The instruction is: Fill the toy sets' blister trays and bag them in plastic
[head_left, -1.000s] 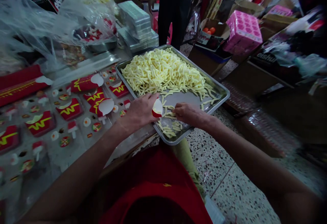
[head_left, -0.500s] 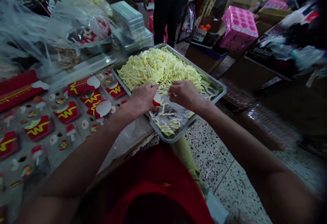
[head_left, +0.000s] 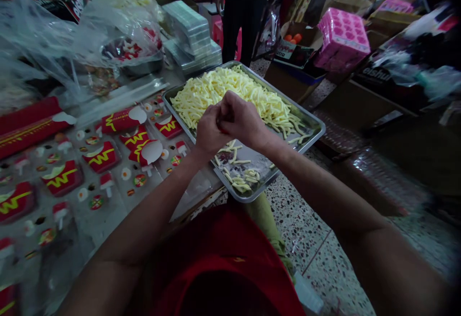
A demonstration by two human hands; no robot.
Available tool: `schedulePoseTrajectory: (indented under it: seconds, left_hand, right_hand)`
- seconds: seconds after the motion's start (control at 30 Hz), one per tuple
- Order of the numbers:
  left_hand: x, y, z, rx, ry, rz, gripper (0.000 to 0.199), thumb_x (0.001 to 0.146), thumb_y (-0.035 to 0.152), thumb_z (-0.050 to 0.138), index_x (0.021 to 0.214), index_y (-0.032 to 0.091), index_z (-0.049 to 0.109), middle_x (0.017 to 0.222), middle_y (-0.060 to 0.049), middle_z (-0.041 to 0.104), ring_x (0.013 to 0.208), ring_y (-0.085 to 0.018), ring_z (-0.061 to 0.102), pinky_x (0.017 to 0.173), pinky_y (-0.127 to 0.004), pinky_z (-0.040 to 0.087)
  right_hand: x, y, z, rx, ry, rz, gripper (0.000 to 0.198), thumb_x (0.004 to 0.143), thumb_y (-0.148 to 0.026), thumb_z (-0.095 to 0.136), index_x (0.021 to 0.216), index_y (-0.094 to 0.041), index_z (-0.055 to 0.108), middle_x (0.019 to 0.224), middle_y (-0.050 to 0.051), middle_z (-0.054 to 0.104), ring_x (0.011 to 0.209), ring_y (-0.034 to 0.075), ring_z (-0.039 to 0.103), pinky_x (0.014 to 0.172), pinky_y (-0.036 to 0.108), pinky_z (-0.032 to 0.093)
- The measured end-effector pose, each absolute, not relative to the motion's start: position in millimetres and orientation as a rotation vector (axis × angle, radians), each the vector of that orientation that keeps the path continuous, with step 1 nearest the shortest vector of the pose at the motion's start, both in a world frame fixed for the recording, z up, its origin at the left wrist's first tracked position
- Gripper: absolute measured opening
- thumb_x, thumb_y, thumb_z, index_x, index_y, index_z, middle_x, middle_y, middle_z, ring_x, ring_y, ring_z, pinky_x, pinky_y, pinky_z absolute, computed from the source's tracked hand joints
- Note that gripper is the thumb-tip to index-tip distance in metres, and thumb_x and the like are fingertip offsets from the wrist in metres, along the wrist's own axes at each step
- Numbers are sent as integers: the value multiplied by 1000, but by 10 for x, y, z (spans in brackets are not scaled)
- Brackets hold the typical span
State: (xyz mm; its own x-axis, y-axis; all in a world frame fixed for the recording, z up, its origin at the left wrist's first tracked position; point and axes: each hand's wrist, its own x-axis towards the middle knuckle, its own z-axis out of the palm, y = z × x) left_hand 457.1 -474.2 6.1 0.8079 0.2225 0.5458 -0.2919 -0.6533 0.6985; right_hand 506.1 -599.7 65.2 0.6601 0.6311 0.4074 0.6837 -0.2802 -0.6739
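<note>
My left hand (head_left: 212, 132) is closed around a small red fries carton (head_left: 226, 128), of which only a bit of red shows between my hands. My right hand (head_left: 244, 120) is closed over the carton's top, its fingertips bent in; what they pinch is hidden. Both hands meet above a metal tray (head_left: 317, 128). A heap of pale yellow toy-like fries (head_left: 230, 83) fills the tray's far part. Several loose fries (head_left: 245, 179) lie in the near corner, on the whitish tray bottom.
Left of the tray, red cartons with yellow zigzags (head_left: 101, 156) lie on clear packs with small food pieces. Behind stand stacked clear boxes (head_left: 190, 25) and a metal bowl under plastic (head_left: 131, 61). A person (head_left: 245, 13) stands beyond; pink trays (head_left: 344, 40) sit right.
My right hand has moved up and left from the fries to my left hand, over the carton. My left hand has risen slightly. The whole view has shifted a little.
</note>
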Motion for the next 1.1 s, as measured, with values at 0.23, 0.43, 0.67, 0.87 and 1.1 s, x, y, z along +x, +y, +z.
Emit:
schedulePoseTrajectory:
  seconds: [0.23,0.43,0.67,0.87,1.1]
  left_hand:
    - [4386,-4348,35,2131,-69,662,88,59,48,93,134,20,56,137,-12,64,126,-30,61,111,-46,47]
    - [4124,-4143,103,2164,-8,609,93,58,55,92,136,20,57,136,-11,65,125,-31,62,112,-45,47]
    - [3826,-4025,221,2311,47,557,85,65,46,88,140,22,55,140,-8,63,126,-29,61,113,-42,46]
    - [3725,-4056,272,2374,39,530,87,61,41,91,139,24,55,140,-8,64,128,-29,60,113,-42,45]
    - [3658,-4130,252,2398,101,460,88,61,42,92,139,22,57,136,-11,66,122,-31,64,106,-44,50]
  right_hand:
    - [5284,-6314,309,-1745,-957,146,20,84,-27,66,103,-20,67,97,4,66,82,16,63,77,32,52]
    - [5389,-6506,66,-2334,-1583,306,28,80,-17,66,106,-21,77,95,6,65,78,17,57,72,29,42]
    - [5341,-6479,196,-2411,-1717,370,40,79,-14,66,116,-24,75,103,5,67,82,16,58,74,27,42]
    - [5343,-6501,106,-2578,-1677,278,20,81,-16,65,93,-23,80,98,3,71,75,15,59,65,29,37]
    - [5212,-6657,197,-2333,-1645,198,10,83,-21,70,88,-24,78,104,3,74,99,20,61,86,32,43]
